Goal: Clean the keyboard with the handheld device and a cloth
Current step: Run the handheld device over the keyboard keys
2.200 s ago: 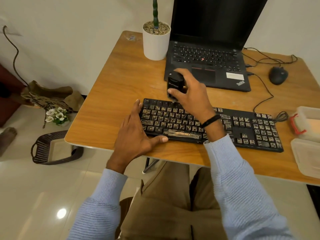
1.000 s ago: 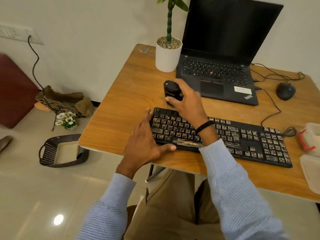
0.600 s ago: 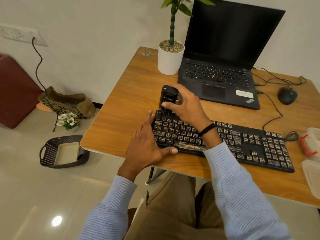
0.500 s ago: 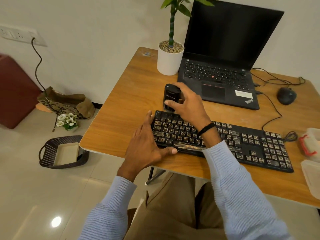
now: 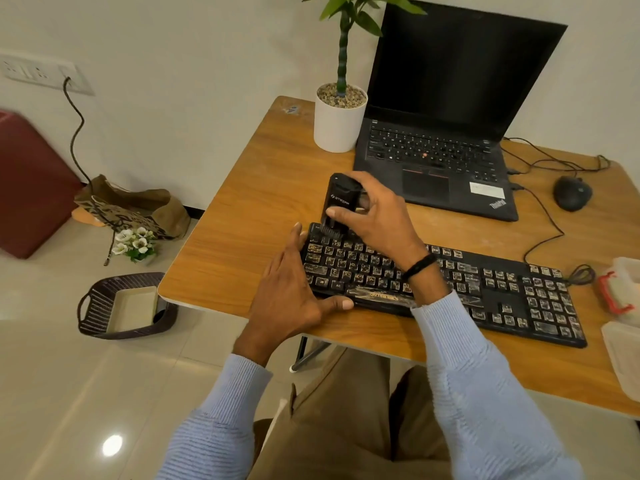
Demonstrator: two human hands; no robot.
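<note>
A black keyboard (image 5: 491, 292) with dusty, smeared keys lies across the wooden table (image 5: 242, 237). My right hand (image 5: 375, 216) grips a small black handheld device (image 5: 341, 202) upright, its brush tip down on the keyboard's top left corner. My left hand (image 5: 291, 292) rests flat against the keyboard's left end, fingers straight along the edge and thumb along the front side. No cloth is in view.
An open black laptop (image 5: 436, 161) stands behind the keyboard, a white plant pot (image 5: 337, 123) to its left. A black mouse (image 5: 571, 194) and cables lie at the right. Plastic containers (image 5: 620, 289) sit at the right edge. A basket (image 5: 124, 306) stands on the floor.
My right hand has shifted the device to and fro over the keyboard's top left keys; its tip now sits down on the corner. My left hand keeps its place.
</note>
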